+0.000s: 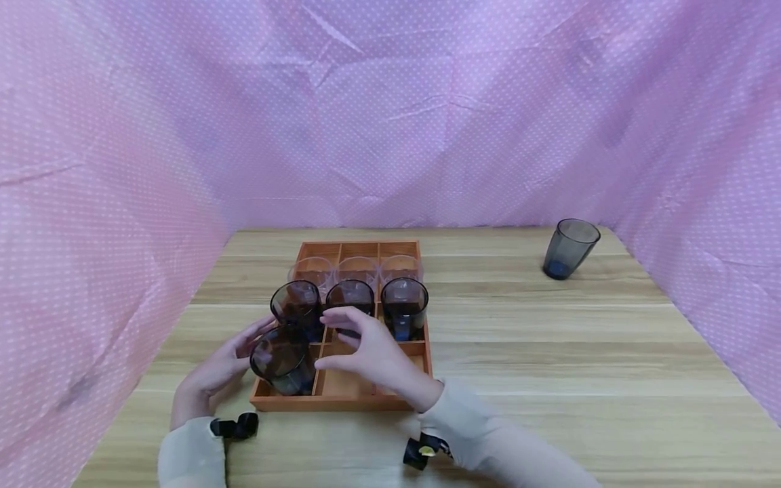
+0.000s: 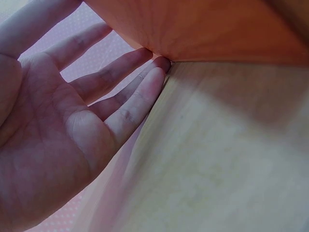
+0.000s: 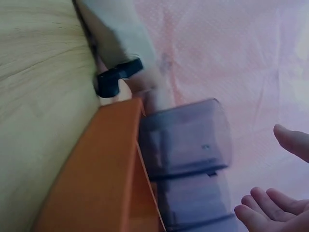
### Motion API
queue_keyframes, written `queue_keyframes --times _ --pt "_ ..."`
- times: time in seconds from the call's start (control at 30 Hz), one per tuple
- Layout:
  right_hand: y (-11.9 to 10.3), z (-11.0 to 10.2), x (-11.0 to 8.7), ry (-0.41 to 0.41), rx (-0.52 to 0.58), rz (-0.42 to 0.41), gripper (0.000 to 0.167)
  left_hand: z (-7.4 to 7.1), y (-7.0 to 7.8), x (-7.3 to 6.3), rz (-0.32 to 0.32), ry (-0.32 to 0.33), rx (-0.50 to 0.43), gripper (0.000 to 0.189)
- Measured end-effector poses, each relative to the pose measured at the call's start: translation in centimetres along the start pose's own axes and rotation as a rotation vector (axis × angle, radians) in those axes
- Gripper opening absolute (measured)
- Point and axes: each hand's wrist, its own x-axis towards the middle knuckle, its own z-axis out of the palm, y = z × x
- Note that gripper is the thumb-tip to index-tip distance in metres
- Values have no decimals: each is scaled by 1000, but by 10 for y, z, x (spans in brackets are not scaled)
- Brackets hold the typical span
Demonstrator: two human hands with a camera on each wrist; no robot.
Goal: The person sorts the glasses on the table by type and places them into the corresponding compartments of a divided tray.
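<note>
A wooden divided box (image 1: 332, 404) holds several drinking glasses upright in its compartments. In its front left compartment stands a dark glass (image 1: 282, 362), with another dark glass (image 1: 295, 305) right behind it. My left hand (image 1: 222, 362) is at the box's left side; in the left wrist view its outstretched fingertips (image 2: 153, 79) touch the lower edge of the wooden wall. Above the front middle compartment is my right hand (image 1: 375, 349), thumb and fingers spread. In the right wrist view a gap separates its fingers (image 3: 270, 208) from the front left glass (image 3: 188, 137).
Two more dark glasses, a middle one (image 1: 350, 298) and a right one (image 1: 405, 305), share the second row. Behind them is a row of clear glasses (image 1: 399, 268). A lone dark glass (image 1: 569, 251) stands on the wooden table (image 1: 549, 352) at the far right. Pink dotted cloth (image 1: 390, 135) surrounds the table.
</note>
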Motion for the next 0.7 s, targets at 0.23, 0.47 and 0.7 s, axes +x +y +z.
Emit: queue_keyframes --times 0.23,0.47,0.7 --pt "-3 -40 -15 70 105 -68 59 -1 1 -2 7 -2 -14 68" --pt "6 -94 -28 184 98 -72 64 -2 -2 -1 12 -5 -11 67" --pt "18 -144 -35 299 13 -47 59 -2 -2 -1 44 -9 -16 66"
